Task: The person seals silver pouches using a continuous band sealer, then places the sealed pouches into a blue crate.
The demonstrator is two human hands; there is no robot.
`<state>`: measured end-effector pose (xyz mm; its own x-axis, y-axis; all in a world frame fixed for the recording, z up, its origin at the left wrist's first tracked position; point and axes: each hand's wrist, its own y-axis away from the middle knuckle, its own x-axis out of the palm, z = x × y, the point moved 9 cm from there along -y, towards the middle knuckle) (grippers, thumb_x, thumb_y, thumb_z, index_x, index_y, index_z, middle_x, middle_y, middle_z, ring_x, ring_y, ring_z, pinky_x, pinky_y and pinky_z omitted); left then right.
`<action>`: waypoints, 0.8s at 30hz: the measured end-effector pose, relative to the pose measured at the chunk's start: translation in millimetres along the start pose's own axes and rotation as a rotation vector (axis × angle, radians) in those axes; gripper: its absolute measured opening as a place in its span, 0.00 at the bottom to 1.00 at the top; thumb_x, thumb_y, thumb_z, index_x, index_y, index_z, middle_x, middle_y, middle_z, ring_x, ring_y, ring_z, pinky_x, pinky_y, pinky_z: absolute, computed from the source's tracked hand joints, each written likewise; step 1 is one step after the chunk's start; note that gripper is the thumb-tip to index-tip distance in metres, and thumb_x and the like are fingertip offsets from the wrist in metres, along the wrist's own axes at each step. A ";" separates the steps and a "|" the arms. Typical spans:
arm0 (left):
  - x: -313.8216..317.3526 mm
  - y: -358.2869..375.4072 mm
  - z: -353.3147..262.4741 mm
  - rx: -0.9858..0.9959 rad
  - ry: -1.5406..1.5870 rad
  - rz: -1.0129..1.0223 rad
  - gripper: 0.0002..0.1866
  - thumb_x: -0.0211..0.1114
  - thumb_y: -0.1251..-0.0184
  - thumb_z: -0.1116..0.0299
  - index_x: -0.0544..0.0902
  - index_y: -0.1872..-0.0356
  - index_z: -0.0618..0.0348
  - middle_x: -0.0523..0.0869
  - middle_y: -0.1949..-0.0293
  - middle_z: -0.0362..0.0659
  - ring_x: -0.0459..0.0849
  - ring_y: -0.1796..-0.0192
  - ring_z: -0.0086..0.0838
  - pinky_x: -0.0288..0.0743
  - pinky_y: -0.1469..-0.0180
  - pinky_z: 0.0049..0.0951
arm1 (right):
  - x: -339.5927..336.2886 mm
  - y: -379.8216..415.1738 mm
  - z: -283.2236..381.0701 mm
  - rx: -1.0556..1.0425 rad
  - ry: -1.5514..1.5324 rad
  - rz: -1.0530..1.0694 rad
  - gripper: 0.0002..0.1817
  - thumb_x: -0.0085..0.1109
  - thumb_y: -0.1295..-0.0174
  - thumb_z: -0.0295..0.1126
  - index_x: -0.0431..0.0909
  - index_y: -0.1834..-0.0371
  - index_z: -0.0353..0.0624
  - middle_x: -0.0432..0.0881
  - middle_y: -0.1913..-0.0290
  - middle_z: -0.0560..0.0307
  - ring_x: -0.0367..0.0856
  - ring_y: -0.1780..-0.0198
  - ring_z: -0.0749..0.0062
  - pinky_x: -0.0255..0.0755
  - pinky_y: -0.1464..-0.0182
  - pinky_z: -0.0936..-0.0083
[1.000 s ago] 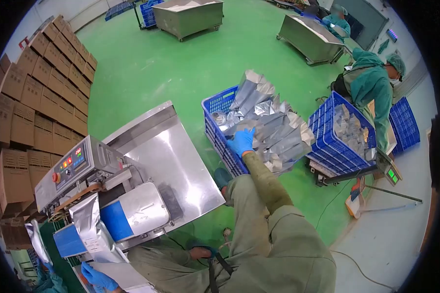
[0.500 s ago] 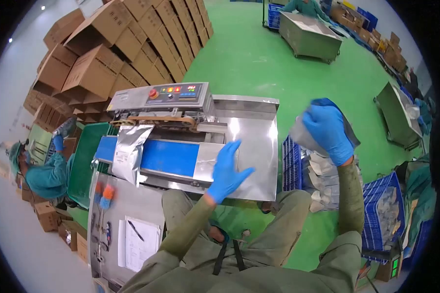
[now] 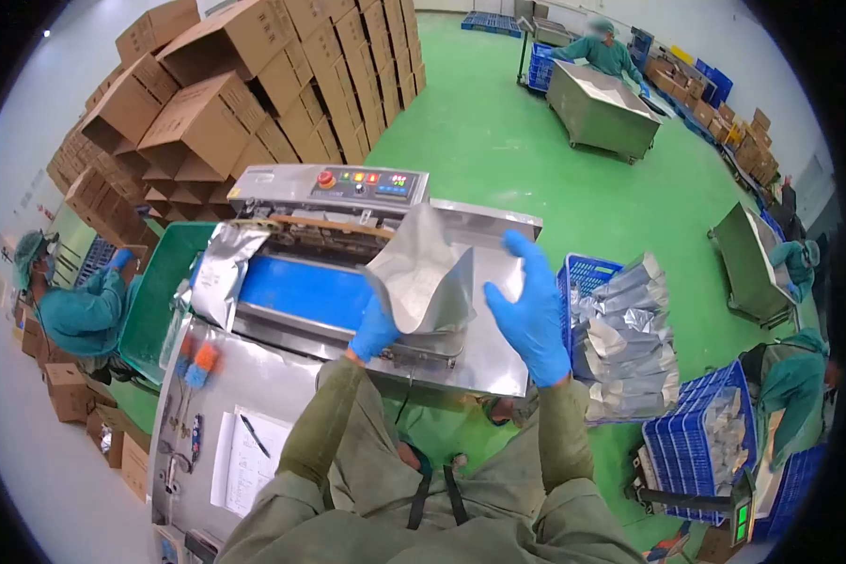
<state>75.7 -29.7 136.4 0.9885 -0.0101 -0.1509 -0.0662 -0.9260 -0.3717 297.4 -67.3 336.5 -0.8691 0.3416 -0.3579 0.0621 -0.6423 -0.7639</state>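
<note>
A silver foil pouch [image 3: 421,273] with an open top stands tilted at the right end of the sealing machine [image 3: 334,188], pale contents showing inside. My blue-gloved left hand [image 3: 376,329] grips its lower left side, some fingers hidden behind it. Just to the right, my right hand [image 3: 533,315] is open, thumb and fingers spread, apart from the pouch. Another foil pouch [image 3: 224,273] lies at the left end of the machine's blue belt [image 3: 301,293].
At right, a blue crate [image 3: 587,271] holds several foil pouches. A green bin [image 3: 164,301] stands left of the machine. Papers with a pen [image 3: 254,435] lie on the metal table [image 3: 296,381]. Cardboard boxes [image 3: 207,117] are stacked behind. Co-workers in green work nearby.
The silver pouch has come from the right, in my right hand, onto the machine's end. My left hand now grips it and my right hand has let go. The pouch on the belt has shifted left.
</note>
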 end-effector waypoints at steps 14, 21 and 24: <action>-18.2 2.8 -124.8 0.259 -0.449 -0.026 0.08 0.70 0.37 0.73 0.81 0.59 0.58 0.82 0.65 0.47 0.83 0.65 0.41 0.75 0.63 0.34 | 52.8 87.0 -37.2 -0.006 -0.179 0.255 0.15 0.67 0.45 0.26 0.78 0.54 0.43 0.80 0.56 0.49 0.80 0.55 0.50 0.74 0.52 0.62; -54.9 23.8 -133.4 0.671 -1.159 -0.068 0.14 0.69 0.37 0.69 0.86 0.50 0.49 0.89 0.53 0.43 0.89 0.56 0.35 0.82 0.59 0.29 | 10.4 81.1 -56.1 -0.431 0.484 0.321 0.14 0.65 0.45 0.26 0.76 0.56 0.44 0.77 0.60 0.52 0.78 0.54 0.56 0.74 0.54 0.65; -54.0 28.6 -142.4 0.774 -1.065 -0.145 0.17 0.67 0.37 0.73 0.85 0.47 0.52 0.88 0.48 0.42 0.88 0.50 0.36 0.83 0.55 0.30 | -3.4 66.1 -39.2 -0.395 0.281 0.142 0.15 0.65 0.44 0.25 0.78 0.52 0.44 0.82 0.53 0.50 0.81 0.49 0.55 0.75 0.50 0.66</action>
<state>39.8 -109.4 264.3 0.4276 0.6984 -0.5739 -0.3807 -0.4366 -0.8151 323.7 -84.0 266.1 -0.6764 0.4756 -0.5624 0.3985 -0.4059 -0.8225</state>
